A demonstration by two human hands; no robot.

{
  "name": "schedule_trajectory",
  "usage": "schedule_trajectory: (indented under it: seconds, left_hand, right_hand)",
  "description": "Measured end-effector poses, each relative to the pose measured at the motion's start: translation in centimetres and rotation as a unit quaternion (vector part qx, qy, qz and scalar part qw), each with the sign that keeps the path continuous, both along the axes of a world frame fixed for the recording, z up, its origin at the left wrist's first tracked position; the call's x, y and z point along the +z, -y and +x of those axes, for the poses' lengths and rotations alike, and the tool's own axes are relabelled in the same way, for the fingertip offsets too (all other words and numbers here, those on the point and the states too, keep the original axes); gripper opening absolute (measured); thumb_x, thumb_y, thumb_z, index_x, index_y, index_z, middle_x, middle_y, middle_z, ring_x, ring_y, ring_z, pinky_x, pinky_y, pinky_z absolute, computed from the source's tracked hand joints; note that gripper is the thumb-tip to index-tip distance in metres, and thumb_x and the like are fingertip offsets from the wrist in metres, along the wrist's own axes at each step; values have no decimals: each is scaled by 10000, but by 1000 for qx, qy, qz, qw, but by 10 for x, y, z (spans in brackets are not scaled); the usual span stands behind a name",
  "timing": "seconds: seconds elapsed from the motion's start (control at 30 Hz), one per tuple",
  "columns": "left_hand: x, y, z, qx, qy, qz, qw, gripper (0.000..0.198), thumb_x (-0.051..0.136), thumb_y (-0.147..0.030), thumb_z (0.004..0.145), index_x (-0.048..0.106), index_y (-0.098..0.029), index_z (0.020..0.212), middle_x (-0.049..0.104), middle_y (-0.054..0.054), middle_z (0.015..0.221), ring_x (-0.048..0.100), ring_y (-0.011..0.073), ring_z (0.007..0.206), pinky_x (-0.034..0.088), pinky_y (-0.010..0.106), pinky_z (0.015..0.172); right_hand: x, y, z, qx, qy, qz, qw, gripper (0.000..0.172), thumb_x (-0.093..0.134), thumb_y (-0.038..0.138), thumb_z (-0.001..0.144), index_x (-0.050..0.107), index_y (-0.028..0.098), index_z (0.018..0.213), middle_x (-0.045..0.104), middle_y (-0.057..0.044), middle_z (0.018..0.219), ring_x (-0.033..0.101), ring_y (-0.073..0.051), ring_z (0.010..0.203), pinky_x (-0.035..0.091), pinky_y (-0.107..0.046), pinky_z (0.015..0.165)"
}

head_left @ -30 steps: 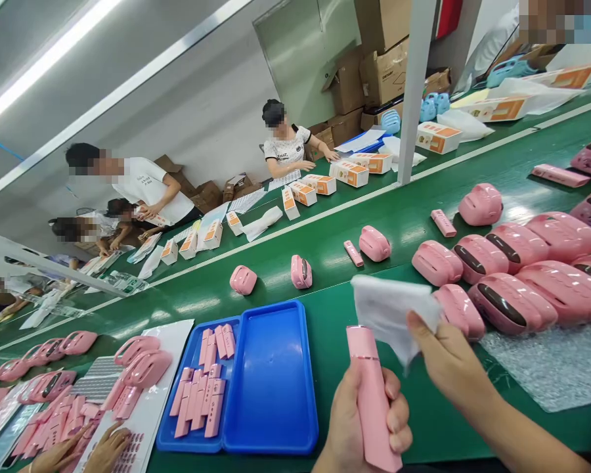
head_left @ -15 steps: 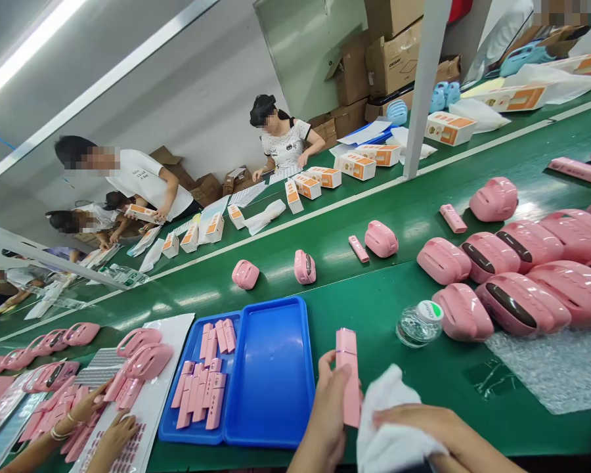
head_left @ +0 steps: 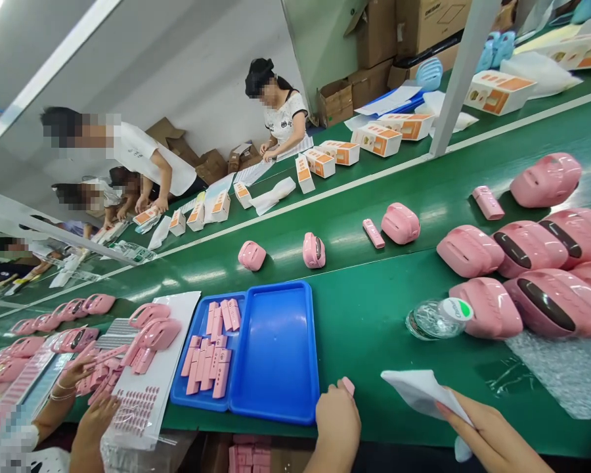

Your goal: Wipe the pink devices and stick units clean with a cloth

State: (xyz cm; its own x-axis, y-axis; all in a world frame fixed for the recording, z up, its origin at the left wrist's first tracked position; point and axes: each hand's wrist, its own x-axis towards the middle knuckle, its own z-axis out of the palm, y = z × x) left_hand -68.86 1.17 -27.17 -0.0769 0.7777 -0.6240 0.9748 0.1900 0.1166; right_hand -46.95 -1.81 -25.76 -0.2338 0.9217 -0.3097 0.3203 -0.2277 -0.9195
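Note:
My left hand (head_left: 337, 420) is closed around a pink rectangular plastic piece (head_left: 348, 385); only its tip shows above my fingers. To its right, my right hand (head_left: 480, 424) pinches a white cloth (head_left: 416, 387) that hangs out to the left. Just left of my left hand lies a blue tray (head_left: 276, 355), with a second blue tray (head_left: 181, 392) beside it that bears several pink pieces (head_left: 207, 361) like the one I hold.
A clear bottle (head_left: 431, 320) lies by rows of pink rounded housings (head_left: 551, 302) on the right. Bubble wrap (head_left: 566, 374) spreads below them. At left, a co-worker's hands (head_left: 96, 417) work over a sticker sheet (head_left: 138, 410). Orange-and-white boxes (head_left: 320, 161) line the far bench.
My left hand has lowered and turned, so the pink piece is mostly covered. My right hand has moved right with the cloth, away from the piece. The view has shifted.

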Motion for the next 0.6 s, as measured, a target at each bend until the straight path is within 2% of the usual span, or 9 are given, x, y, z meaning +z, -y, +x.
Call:
schedule_trajectory:
  seconds: [0.1,0.17,0.23,0.33,0.43,0.5,0.6]
  left_hand:
    - [-5,1,8,-15,-18,-22,999,329,335,-86,876,566,-71,1111,644,183,1004,626,294,931,477,451,784]
    - [-5,-3,7,-19,-20,-33,999,261,404,-154,898,565,-108,1098,648,114,1002,617,224,939,476,429,828]
    - [-4,-11,1,-14,-14,-43,999,220,467,-266,893,595,-136,1017,647,68,982,606,189,939,467,421,862]
    - [-4,-34,-15,11,-4,-73,997,224,517,-344,865,611,-153,935,641,50,968,606,171,908,485,387,832]
    - [-7,-58,-27,40,12,-146,988,209,557,-335,844,611,-140,899,645,26,868,618,136,756,526,311,682]
    - [-11,-68,-26,48,20,-172,984,203,568,-324,838,611,-132,888,640,16,831,614,126,711,529,293,637]
    - [-13,-67,-10,35,20,-134,990,224,577,-314,833,598,-143,975,630,46,956,615,162,844,523,333,724]
  right_hand:
    - [-1,-2,-4,15,-2,-12,1000,418,365,516,878,623,195,949,634,-61,808,586,-205,606,513,-291,572]
    - [1,-3,-8,21,1,-7,1000,408,355,517,882,608,198,921,629,-62,826,585,-202,614,509,-289,584]
    - [4,-4,-11,27,4,-2,1000,397,350,517,884,596,206,867,623,-54,790,590,-206,638,505,-280,587]
    - [13,-6,-17,24,7,7,1000,391,353,515,884,573,212,773,599,-34,693,576,-199,600,479,-261,531]
    - [24,-8,-23,20,12,30,999,375,359,507,887,552,215,753,604,-28,697,561,-192,600,456,-256,531]
    - [29,-8,-26,26,16,37,999,371,358,501,891,560,215,770,610,-30,721,570,-196,638,459,-260,566]
    - [32,-5,-25,17,3,30,999,376,370,493,890,604,201,848,615,-34,741,574,-192,604,468,-266,558]
